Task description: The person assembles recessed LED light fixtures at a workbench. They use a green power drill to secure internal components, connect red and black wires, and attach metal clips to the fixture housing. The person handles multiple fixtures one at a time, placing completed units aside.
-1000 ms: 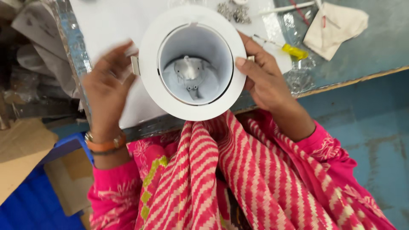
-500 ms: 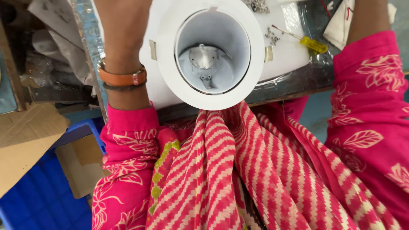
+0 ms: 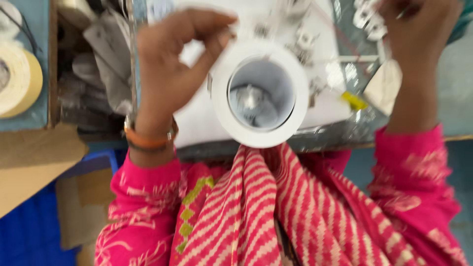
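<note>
A white round lamp housing (image 3: 295,120), a wide flat ring around a deep cup with a metal fitting at its bottom, hangs over the table's near edge above my lap. My left hand (image 3: 170,66) pinches its upper left rim between thumb and fingers. My right hand (image 3: 421,32) is away from it, stretched to the far right of the table beside a heap of small metal clips (image 3: 367,22). The picture is blurred, and whether those fingers hold a clip cannot be made out.
A white sheet (image 3: 202,125) covers the table. A yellow-handled tool (image 3: 354,101) and a pale cloth (image 3: 384,83) lie right of the housing. At left are a tape roll (image 3: 17,81), grey bags (image 3: 101,64), cardboard (image 3: 34,162) and a blue crate (image 3: 22,231).
My right hand has let go of the housing's rim and gone out to the far right by the metal clips. My left hand keeps hold of the housing.
</note>
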